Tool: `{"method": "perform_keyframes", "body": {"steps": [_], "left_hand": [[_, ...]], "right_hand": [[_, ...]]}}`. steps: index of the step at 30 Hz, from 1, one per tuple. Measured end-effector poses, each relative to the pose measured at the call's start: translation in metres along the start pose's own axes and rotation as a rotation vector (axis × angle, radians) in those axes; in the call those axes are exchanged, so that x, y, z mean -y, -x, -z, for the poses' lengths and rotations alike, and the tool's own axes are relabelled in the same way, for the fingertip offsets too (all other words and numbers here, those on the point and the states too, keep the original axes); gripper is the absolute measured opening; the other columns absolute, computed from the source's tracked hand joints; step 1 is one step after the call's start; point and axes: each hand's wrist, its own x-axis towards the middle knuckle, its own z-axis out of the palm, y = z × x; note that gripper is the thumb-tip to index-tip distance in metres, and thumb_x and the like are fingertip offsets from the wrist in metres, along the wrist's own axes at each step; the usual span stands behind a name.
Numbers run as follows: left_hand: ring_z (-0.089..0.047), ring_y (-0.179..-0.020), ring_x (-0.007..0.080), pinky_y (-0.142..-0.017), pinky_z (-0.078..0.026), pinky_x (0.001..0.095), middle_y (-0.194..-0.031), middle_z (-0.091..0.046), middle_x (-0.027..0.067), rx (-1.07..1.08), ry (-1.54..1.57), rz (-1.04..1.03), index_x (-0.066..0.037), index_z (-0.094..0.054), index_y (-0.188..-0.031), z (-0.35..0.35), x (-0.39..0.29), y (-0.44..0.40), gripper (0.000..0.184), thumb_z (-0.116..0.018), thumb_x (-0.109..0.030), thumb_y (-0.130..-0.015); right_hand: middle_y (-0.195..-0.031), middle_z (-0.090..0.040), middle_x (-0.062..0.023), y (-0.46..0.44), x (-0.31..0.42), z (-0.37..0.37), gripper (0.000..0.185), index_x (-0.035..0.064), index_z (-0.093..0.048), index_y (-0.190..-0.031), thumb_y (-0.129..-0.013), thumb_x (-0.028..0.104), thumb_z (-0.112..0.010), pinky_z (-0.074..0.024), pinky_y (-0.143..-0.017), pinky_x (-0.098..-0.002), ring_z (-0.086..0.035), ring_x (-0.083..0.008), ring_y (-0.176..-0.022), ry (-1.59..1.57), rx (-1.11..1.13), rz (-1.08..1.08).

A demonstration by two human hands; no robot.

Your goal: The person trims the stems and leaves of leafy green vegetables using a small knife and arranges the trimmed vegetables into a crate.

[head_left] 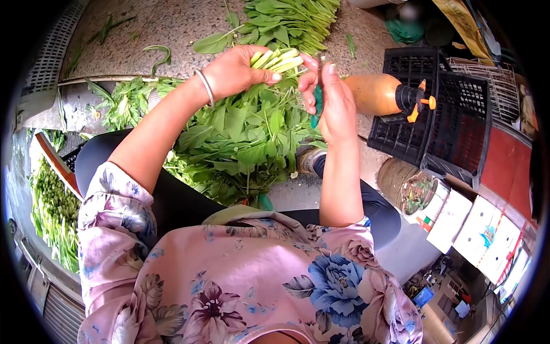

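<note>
My left hand (232, 73), with a bangle on its wrist, is closed around a bunch of leafy greens (278, 59). The pale cut stem ends point up and to the right. Close beside them, my right hand (333, 106) is closed on a small knife (317, 102) with a green handle, its narrow dark end pointing upward near the stem ends. Below both hands a large heap of loose leaves (240, 143) lies between my knees. Beyond my hands, a stack of bundled greens (289, 26) rests on the speckled stone surface (154, 34).
An orange spray bottle (375, 94) lies right of my right hand, against black plastic crates (404, 109). White boxes (458, 221) stand lower right. More cut greens (54, 209) are piled at far left. A perforated grey crate (48, 57) is at upper left.
</note>
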Motion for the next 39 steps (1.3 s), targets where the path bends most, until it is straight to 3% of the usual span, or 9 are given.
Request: {"method": "perform_keyframes", "body": {"steps": [3, 5, 14, 20, 25, 29, 32, 34, 39], "left_hand": [[-0.045, -0.056, 0.0022, -0.049, -0.038, 0.0184, -0.071, -0.058, -0.0038, -0.021, -0.065, -0.036, -0.006, -0.059, -0.098, -0.006, -0.003, 0.001, 0.026, -0.068, -0.017, -0.076], [-0.055, -0.071, 0.0102, -0.068, -0.044, 0.0237, -0.078, -0.064, 0.004, -0.026, 0.011, -0.212, -0.001, -0.059, -0.095, -0.007, 0.013, -0.004, 0.023, -0.067, -0.013, -0.076], [-0.06, -0.071, 0.0266, -0.069, -0.046, 0.0332, -0.079, -0.063, 0.0141, -0.128, -0.513, -0.16, -0.007, -0.061, -0.096, -0.004, 0.007, 0.004, 0.025, -0.067, -0.019, -0.074], [-0.06, -0.074, 0.0264, -0.07, -0.047, 0.0329, -0.08, -0.063, 0.0143, -0.057, -0.502, -0.12, -0.007, -0.061, -0.097, 0.001, 0.011, 0.002, 0.028, -0.068, -0.019, -0.073], [-0.06, -0.075, 0.027, -0.071, -0.047, 0.033, -0.08, -0.063, 0.0146, -0.009, -0.584, -0.046, -0.007, -0.061, -0.097, 0.003, 0.008, 0.007, 0.031, -0.069, -0.021, -0.071], [-0.061, -0.076, 0.027, -0.073, -0.047, 0.0334, -0.082, -0.063, 0.016, 0.066, -0.606, 0.044, -0.005, -0.06, -0.099, 0.006, 0.012, 0.008, 0.037, -0.071, -0.023, -0.069], [-0.061, -0.076, 0.027, -0.073, -0.046, 0.0335, -0.083, -0.063, 0.017, -0.005, -0.606, -0.005, -0.003, -0.06, -0.1, 0.006, 0.009, 0.009, 0.042, -0.073, -0.025, -0.067], [-0.061, -0.075, 0.0272, -0.072, -0.046, 0.0333, -0.083, -0.063, 0.0171, -0.013, -0.615, 0.022, -0.003, -0.06, -0.099, 0.007, 0.014, 0.008, 0.043, -0.074, -0.026, -0.066], [-0.061, -0.073, 0.0274, -0.071, -0.046, 0.033, -0.08, -0.063, 0.017, 0.005, -0.57, 0.032, -0.003, -0.062, -0.095, 0.006, 0.013, 0.005, 0.043, -0.076, -0.028, -0.063]], "right_hand": [[-0.071, -0.052, -0.001, 0.002, -0.013, 0.001, 0.044, -0.0014, -0.046, -0.121, -0.089, 0.028, -0.051, -0.0283, -0.044, -0.0149, -0.039, -0.0036, -0.055, 0.016, 0.067, 0.001], [-0.07, -0.052, -0.0004, 0.002, -0.018, -0.001, 0.043, -0.0009, -0.046, -0.122, -0.089, 0.026, -0.051, -0.028, -0.044, -0.0147, -0.039, -0.0033, -0.055, 0.009, 0.065, -0.015], [-0.066, -0.047, 0.0017, -0.001, -0.025, -0.008, 0.038, 0.0002, -0.049, -0.118, -0.089, 0.025, -0.05, -0.0279, -0.043, -0.0153, -0.037, -0.0037, -0.052, 0.097, 0.02, -0.053], [-0.065, -0.045, 0.0028, -0.004, -0.041, -0.002, 0.039, -0.0029, -0.049, -0.119, -0.087, 0.019, -0.055, -0.0293, -0.043, -0.0156, -0.038, -0.0028, -0.052, -0.041, 0.004, -0.062], [-0.059, -0.038, 0.0039, -0.003, -0.068, 0.01, 0.017, 0.0054, -0.055, -0.093, -0.089, 0.021, -0.051, -0.0274, -0.038, -0.0175, -0.034, -0.0039, -0.046, -0.455, 0.141, -0.243], [-0.058, -0.037, 0.0039, 0.002, -0.095, 0.015, 0.017, 0.0096, -0.049, -0.077, -0.09, 0.021, -0.049, -0.0266, -0.037, -0.0176, -0.036, -0.0046, -0.046, -0.506, 0.062, -0.359], [-0.061, -0.039, 0.0043, 0.005, -0.115, 0.025, 0.031, 0.0093, -0.049, -0.116, -0.089, 0.025, -0.051, -0.0233, -0.037, -0.0174, -0.032, -0.0035, -0.046, 0.184, 0.053, -0.611], [-0.061, -0.041, 0.0042, 0.013, -0.109, 0.016, 0.045, 0.0069, -0.041, -0.127, -0.088, 0.025, -0.053, -0.0223, -0.035, -0.0169, -0.033, -0.0024, -0.045, 0.205, 0.11, -0.648], [-0.062, -0.049, 0.0013, 0.007, -0.08, -0.001, 0.029, 0.0003, -0.056, -0.102, -0.083, 0.021, -0.061, -0.0255, -0.036, -0.0162, -0.04, -0.0032, -0.045, -0.073, -0.058, -0.234]]}}
